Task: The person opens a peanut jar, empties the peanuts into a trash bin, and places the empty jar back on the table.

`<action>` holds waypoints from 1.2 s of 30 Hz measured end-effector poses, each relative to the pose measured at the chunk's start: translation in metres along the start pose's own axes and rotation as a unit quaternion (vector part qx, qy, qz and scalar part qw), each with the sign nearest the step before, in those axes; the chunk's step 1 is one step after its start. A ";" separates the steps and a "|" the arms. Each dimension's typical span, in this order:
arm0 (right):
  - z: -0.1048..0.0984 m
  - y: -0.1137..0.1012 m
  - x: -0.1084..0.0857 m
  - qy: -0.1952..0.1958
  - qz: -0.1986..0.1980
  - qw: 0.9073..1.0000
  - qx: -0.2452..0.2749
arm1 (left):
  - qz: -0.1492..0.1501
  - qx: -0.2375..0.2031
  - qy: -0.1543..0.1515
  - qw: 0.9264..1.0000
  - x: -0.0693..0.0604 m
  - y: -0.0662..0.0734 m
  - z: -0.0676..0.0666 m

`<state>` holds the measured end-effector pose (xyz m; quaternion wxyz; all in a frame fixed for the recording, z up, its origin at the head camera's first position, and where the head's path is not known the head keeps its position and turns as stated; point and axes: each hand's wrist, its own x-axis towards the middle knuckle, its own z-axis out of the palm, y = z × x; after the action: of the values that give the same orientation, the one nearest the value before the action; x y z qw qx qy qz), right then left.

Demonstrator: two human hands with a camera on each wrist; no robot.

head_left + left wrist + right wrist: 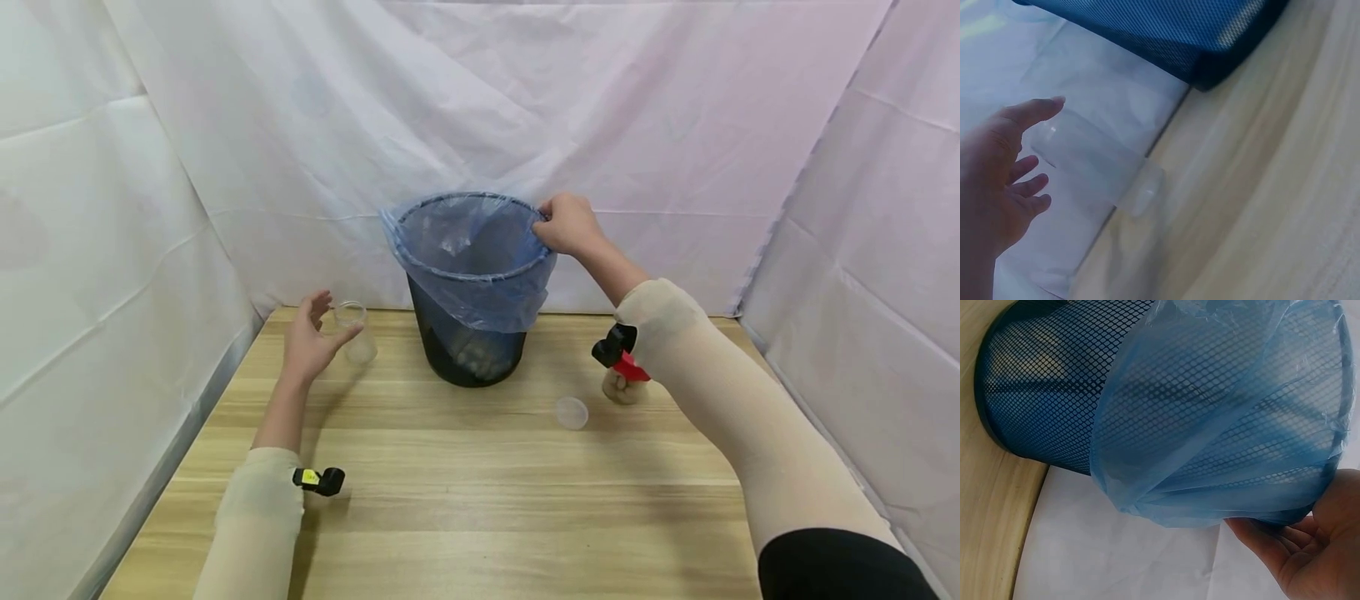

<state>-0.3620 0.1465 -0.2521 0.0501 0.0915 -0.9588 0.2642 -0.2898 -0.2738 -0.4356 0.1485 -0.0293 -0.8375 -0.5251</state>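
A black mesh trash bin stands near the table's back edge, its rim lined with a translucent blue bag. My right hand grips the bin's rim at its right side, over the bag; the right wrist view shows the thumb and fingers on either side of the edge. At the left, a clear cylindrical container stands upright on the table. Beside its top, my left hand has thumb and fingers spread apart, as the left wrist view also shows around the clear container.
A round translucent lid lies flat right of the bin. Partly hidden under the right wrist camera is a small beige object of unclear kind. White cloth walls the table at the back and both sides.
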 end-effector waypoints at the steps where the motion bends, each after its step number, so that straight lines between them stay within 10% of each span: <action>1: 0.000 0.001 0.000 0.000 0.001 1.000 0.001 | 0.003 -0.002 0.003 1.000 -0.001 0.005 -0.001; 15: 0.002 -0.001 0.000 -0.011 0.005 1.000 -0.001 | 0.048 -0.058 0.046 0.996 -0.024 0.074 -0.003; 36: -0.011 0.000 -0.007 -0.016 0.022 0.998 0.049 | 0.086 -0.076 0.042 0.993 -0.037 0.080 0.001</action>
<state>-0.3548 0.1537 -0.2437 0.0245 0.0771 -0.9471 0.3104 -0.2379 -0.2334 -0.3764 0.2254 -0.0899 -0.7824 -0.5736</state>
